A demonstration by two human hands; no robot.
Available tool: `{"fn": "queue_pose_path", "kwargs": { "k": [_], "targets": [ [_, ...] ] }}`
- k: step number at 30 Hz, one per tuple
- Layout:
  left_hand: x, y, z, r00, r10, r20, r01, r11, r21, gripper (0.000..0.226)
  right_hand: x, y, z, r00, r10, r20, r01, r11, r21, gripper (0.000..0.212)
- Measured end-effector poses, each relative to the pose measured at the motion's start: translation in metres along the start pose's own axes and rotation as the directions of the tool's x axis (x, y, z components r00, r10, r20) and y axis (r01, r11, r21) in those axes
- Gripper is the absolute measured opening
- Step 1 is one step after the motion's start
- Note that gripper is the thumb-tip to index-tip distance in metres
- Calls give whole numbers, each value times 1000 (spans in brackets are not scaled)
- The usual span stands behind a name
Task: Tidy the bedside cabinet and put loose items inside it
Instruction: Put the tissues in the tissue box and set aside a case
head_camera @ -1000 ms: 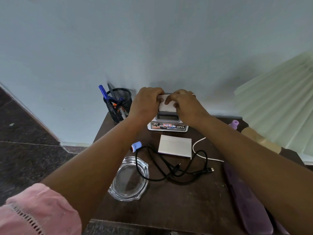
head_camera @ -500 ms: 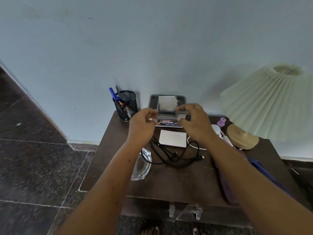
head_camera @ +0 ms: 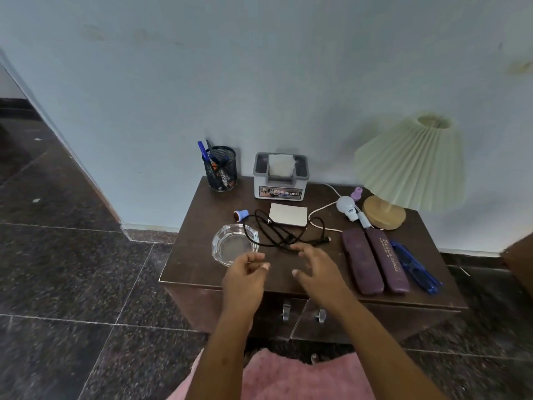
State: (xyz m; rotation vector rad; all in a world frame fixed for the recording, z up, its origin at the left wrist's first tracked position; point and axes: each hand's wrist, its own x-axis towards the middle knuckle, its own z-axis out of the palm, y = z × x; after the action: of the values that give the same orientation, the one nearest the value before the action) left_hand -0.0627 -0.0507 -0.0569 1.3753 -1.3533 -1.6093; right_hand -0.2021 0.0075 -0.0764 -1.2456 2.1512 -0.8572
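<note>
Room: a pale blue wall (head_camera: 259,67) behind, dark speckled floor (head_camera: 72,269) at the left, and the brown cabinet (head_camera: 196,255) standing against the wall.
Lamp: the pleated lamp (head_camera: 409,163) stands at the back right corner.
My hands: both hover over the front edge. The left hand (head_camera: 245,277) is loosely curled and holds nothing I can see. The fingers (head_camera: 302,249) of the right hand (head_camera: 317,269) are spread wide, just above the near loop of the cable.
Loose items: two purple cases (head_camera: 362,261) lie side by side at the right. The tissue box (head_camera: 280,177) and pen cup (head_camera: 220,168) stand at the back, and the glass ashtray (head_camera: 235,244) sits front left. The black cable (head_camera: 277,232) is tangled mid-top, crossing the ashtray rim, with a white card (head_camera: 288,214) behind it. A bulb (head_camera: 346,204) lies by the lamp base.
Step, as I judge it: gather the cable next. I should lift it clear of the ashtray first, coil it in both hands so no loop drags the card, then open a door by its handle (head_camera: 320,315).
Changed: a second ago both my hands were on the tissue box. Now they are back at the front, and my view has pulled away to take in the whole top.
</note>
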Motion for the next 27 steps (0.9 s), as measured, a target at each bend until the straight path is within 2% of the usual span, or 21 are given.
{"fn": "queue_pose_path", "kwargs": {
  "k": [4, 7, 12, 15, 20, 23, 25, 27],
  "targets": [
    [12, -6, 11, 999, -16, -28, 17, 999, 44, 22, 12, 2, 10, 998, -3, 61, 7, 997, -73, 67],
    [23, -7, 22, 998, 48, -32, -42, 987, 153, 22, 27, 3, 16, 994, -13, 106, 27, 990, -135, 72],
    [39, -2, 29, 988, 139, 65, -152, 940, 305, 19, 42, 11, 14, 990, -53, 129, 83, 969, -233, 57],
    [44, -2, 24, 984, 164, 74, -180, 918, 354, 19, 46, 13, 13, 991, -65, 121, 94, 964, -247, 49],
    [43, -5, 24, 968, 226, 108, -251, 866, 433, 23, 45, 14, -4, 998, -54, 42, 62, 972, -228, 33],
    [36, -7, 34, 949, 255, 188, -314, 836, 451, 23, 38, 22, -31, 995, -13, -95, -19, 945, -328, 28],
    [29, -9, 45, 932, 257, 257, -350, 827, 440, 23, 30, 33, -53, 981, 12, -195, -95, 900, -424, 31],
    [22, -10, 58, 916, 250, 313, -371, 824, 429, 22, 18, 47, -70, 970, 101, -222, -202, 843, -498, 46]
  ]
}}
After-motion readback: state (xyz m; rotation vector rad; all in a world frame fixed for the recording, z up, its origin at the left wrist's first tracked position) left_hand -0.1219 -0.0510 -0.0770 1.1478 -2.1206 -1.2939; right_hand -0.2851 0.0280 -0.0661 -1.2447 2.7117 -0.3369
